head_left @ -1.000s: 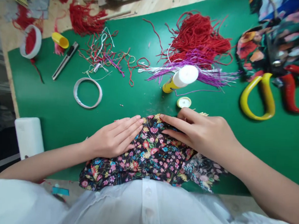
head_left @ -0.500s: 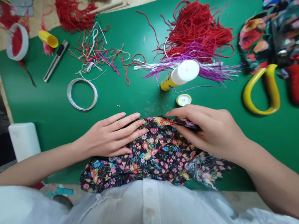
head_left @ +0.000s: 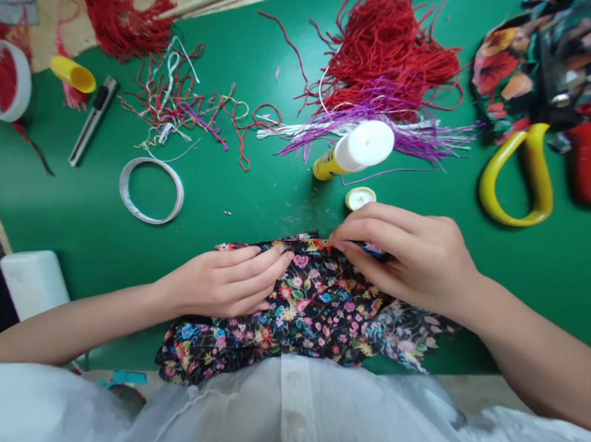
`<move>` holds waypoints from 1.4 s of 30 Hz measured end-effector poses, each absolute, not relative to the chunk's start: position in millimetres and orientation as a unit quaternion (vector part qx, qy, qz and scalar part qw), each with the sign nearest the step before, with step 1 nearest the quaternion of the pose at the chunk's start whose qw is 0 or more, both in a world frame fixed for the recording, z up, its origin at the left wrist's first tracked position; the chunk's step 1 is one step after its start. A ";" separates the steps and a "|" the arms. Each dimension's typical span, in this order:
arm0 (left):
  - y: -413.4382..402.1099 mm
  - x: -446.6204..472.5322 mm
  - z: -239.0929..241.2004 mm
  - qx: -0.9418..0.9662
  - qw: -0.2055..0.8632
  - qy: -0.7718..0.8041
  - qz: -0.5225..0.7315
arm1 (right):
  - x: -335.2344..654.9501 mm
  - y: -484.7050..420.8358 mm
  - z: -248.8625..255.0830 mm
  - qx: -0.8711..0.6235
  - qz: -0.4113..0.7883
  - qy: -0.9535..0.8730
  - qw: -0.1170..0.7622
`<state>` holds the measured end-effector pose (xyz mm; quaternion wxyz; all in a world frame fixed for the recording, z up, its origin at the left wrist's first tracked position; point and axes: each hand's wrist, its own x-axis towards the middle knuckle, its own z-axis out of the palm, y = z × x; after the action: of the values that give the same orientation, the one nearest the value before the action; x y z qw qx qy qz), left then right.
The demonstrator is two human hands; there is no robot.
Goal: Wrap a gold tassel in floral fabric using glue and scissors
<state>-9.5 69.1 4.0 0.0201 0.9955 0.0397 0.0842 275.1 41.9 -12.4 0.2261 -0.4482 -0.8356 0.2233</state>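
Note:
A black floral fabric (head_left: 315,302) lies bunched along the table's near edge, against the white shirt. Its far edge is turned over in a narrow fold. My left hand (head_left: 229,280) rests on the fabric's left part, fingers extended side by side with the tips at the fold; its thumb is hidden. At the right end of the fold, my right hand (head_left: 408,254) pinches the fabric between thumb and fingers. Just beyond that hand are a small pale yellow cap (head_left: 360,198) and an upright glue stick (head_left: 352,151) with a white end.
On the green table (head_left: 257,198) lie a white tape ring (head_left: 151,191), a box cutter (head_left: 94,122), tangled thread scraps (head_left: 173,100) and a red yarn pile (head_left: 390,53) with purple strands. Yellow-handled scissors (head_left: 518,174) and red-handled ones (head_left: 586,165) lie at right.
The fabric's far edge has been folded over toward me. My left hand's fingers have drawn closer together on it; the right hand's fingertips have closed. The view has shifted slightly.

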 end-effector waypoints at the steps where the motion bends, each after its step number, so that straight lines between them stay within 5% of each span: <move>1: 69.3 -9.3 3.4 0.995 0.025 0.038 0.085 | 274.2 41.2 -12.2 -0.454 0.198 -0.839 0.224; 6: 70.0 -8.5 0.7 0.995 0.053 0.041 0.077 | 267.4 37.9 -16.0 -0.483 0.076 -0.846 0.214; 17: 68.1 -4.3 2.0 0.994 0.058 0.066 0.059 | 259.3 35.1 -18.1 -0.510 0.017 -0.839 0.189; 42: 78.9 15.1 -3.3 0.995 0.062 0.072 0.009 | 263.7 38.0 -16.3 -0.530 0.149 -0.822 0.144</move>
<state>15.1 78.9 -3.3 0.0623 0.9954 0.0718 0.0094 263.7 38.0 -16.3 0.1442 -0.5298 -0.8223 0.1494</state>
